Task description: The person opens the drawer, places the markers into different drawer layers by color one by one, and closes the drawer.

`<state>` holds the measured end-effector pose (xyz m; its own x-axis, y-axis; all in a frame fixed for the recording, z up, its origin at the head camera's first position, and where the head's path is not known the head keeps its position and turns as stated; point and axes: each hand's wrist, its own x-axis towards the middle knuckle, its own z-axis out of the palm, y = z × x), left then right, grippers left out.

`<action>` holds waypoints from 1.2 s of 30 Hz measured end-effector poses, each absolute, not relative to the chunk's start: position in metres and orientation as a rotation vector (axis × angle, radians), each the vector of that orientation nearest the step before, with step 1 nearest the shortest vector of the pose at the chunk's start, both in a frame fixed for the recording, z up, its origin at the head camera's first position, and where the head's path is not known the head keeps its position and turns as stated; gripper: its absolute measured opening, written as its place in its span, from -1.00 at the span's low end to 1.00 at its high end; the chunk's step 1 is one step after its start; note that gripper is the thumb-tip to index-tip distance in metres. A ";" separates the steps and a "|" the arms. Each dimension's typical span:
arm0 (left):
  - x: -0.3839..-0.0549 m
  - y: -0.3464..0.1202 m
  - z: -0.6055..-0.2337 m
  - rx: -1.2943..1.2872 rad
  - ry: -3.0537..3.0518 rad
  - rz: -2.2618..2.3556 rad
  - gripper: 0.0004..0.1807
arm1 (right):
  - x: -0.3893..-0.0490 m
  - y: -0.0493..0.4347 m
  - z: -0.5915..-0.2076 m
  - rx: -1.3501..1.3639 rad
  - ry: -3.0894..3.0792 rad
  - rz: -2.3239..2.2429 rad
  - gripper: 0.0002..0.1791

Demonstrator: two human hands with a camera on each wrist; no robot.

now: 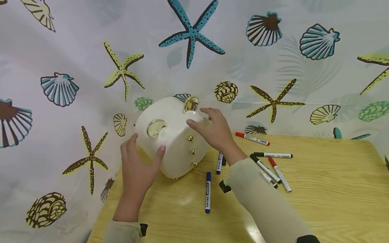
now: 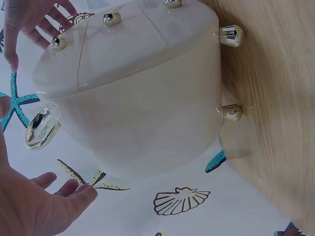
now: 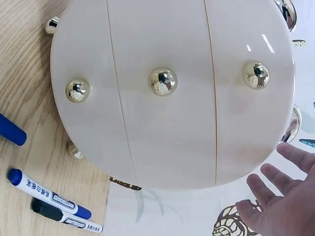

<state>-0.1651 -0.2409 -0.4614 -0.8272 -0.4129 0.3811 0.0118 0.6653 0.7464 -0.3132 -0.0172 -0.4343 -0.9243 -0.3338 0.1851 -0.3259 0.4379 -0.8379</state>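
A white rounded storage box [image 1: 160,107] stands at the table's far left, with gold ball knobs down its front, gold feet and two shiny gold ear-shaped pieces on top. The right wrist view shows the glossy front [image 3: 162,132], split by two seams into three sections with one knob each. My left hand [image 1: 139,168] is at the box's left side, fingers spread and thumb raised; in the left wrist view a gap separates it from the box. At the upper right, my right hand [image 1: 214,129] reaches over with fingers extended, fingertips close to a gold ear [image 1: 191,104]. Neither hand grips anything.
Blue markers [image 1: 208,192] lie just right of the box. Further right are several red and black markers [image 1: 273,154] on the wooden table [image 1: 338,203]. A white cloth [image 1: 120,8] printed with starfish and shells hangs behind and along the left.
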 end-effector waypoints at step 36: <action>-0.251 -0.242 -0.464 0.377 -2.077 -1.341 -0.35 | -0.366 -0.059 -0.431 -0.460 2.460 -1.770 0.11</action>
<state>-0.2509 -0.2418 -0.4637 -0.7606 -0.5462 0.3508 0.0949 0.4411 0.8924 -0.3663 -0.0591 -0.4309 -0.9522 -0.2846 0.1114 -0.1960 0.2891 -0.9370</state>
